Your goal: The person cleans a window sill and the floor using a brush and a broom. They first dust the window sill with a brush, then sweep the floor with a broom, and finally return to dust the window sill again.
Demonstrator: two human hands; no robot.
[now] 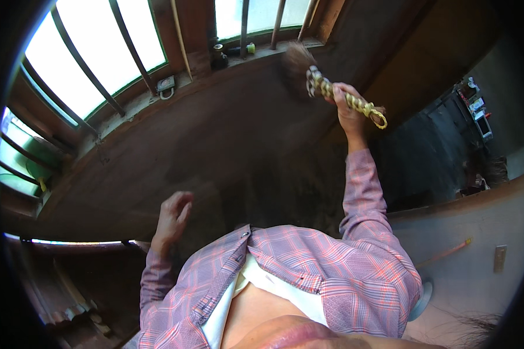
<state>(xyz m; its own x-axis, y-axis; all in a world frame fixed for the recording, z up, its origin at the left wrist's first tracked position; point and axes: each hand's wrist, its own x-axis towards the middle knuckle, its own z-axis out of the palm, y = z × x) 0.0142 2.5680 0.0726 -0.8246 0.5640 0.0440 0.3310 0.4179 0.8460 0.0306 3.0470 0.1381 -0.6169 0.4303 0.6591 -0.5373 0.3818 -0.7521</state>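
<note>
My right hand (pixel 348 104) is closed around the yellow-corded handle of a short hand broom (pixel 325 87). The broom is raised at the right of centre, its brown bristles pointing up and left close to the wall below the window sill (pixel 270 51); they look blurred. A loop of cord hangs from the handle's near end. At the lower left, my left hand (pixel 174 217) is lifted in front of the dark wall, fingers bent, with nothing seen in it.
Barred windows line the top and left. A padlock (pixel 166 87) and small bottle-like items (pixel 219 54) sit on the sill. A doorway on the right shows a room with a cluttered shelf (pixel 480 115). Corrugated sheets (pixel 56 296) lie at the lower left.
</note>
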